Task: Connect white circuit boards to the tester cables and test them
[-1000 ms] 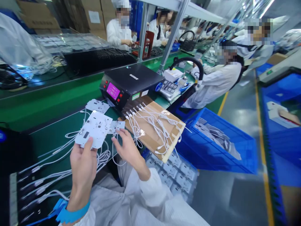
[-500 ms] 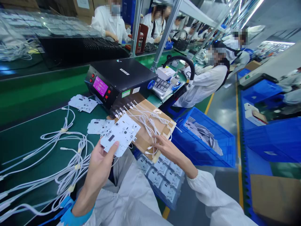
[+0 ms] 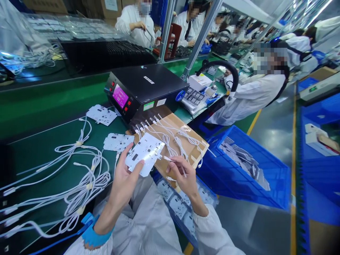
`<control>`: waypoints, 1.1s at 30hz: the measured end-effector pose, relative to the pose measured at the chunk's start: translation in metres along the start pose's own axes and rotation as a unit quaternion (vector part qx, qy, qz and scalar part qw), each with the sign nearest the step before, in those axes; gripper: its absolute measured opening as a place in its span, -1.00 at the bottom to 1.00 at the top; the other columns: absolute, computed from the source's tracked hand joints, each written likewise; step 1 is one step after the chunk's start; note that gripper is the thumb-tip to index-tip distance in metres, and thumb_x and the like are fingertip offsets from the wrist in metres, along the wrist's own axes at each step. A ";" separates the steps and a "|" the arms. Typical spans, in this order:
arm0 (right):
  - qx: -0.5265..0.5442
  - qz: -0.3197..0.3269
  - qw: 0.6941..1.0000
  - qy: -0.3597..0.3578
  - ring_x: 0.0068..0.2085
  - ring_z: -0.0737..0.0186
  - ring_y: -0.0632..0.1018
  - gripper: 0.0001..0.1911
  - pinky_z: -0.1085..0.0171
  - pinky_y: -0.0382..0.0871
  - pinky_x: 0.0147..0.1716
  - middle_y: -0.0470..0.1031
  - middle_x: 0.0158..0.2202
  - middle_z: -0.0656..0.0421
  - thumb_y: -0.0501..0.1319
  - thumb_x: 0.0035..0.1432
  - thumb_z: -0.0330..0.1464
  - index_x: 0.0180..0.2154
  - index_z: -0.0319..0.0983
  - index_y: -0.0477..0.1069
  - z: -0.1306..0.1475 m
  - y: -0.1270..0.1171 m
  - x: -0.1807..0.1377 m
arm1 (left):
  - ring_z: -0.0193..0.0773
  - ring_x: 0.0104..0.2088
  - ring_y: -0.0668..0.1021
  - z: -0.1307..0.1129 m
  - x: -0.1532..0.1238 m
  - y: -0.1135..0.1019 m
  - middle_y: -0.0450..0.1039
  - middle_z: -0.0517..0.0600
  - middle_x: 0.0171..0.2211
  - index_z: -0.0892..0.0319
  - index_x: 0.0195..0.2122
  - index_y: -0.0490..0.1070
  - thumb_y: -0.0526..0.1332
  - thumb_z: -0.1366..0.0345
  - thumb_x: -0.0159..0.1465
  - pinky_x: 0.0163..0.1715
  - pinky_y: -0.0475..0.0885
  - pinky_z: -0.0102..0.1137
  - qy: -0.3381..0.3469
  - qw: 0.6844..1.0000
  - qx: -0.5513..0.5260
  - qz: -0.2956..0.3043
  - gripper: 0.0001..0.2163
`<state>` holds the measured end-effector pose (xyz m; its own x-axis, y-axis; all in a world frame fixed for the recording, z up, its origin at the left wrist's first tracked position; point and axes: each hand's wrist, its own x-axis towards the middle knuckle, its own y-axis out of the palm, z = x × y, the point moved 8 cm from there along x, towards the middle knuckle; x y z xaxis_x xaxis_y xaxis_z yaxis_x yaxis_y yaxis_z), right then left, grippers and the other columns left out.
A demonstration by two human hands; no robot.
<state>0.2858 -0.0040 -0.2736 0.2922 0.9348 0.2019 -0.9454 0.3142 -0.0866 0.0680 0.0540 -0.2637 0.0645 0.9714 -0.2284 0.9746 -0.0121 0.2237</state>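
My left hand point(image 3: 127, 179) grips a white circuit board point(image 3: 145, 153) by its left edge, thumb on top, a blue band around the wrist. Between the fingers of my right hand point(image 3: 183, 177) is a white cable point(image 3: 168, 158), its plug end at the board's right edge by a small connector. Whether the plug is fully seated I cannot tell. Just behind the held board, another circuit board point(image 3: 117, 141) lies on the green mat with a cable at its lower edge. A third circuit board point(image 3: 102, 114) lies farther back.
A black tester point(image 3: 145, 88) with a pink screen stands behind; several cables run from it over a cardboard sheet point(image 3: 196, 152). Bundled white cables point(image 3: 87, 187) lie at left. At right stands a blue crate point(image 3: 255, 198) of grey pieces. Trays of boards point(image 3: 177, 205) sit below. Co-workers sit beyond.
My right hand has picked up a cable from the cardboard and brought its plug to the board's right edge. The camera view has shifted a little to the left.
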 end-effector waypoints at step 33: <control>-0.185 -0.102 0.962 -0.174 -0.35 0.28 0.62 -0.83 0.27 0.57 -0.35 0.64 -0.28 0.17 0.32 0.32 -0.46 -0.12 -0.12 0.63 0.037 0.003 -0.010 | 0.03 0.19 0.58 -0.003 -0.010 0.004 0.44 0.19 0.26 0.10 0.34 0.25 0.39 0.10 0.23 0.14 0.56 -0.17 0.011 0.997 0.071 0.000 -0.32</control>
<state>0.2746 -0.0189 -0.2395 0.3395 0.7558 0.5599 -0.7382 0.5830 -0.3393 0.0703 0.0446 -0.2581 0.0605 0.9762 -0.2081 0.9953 -0.0433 0.0864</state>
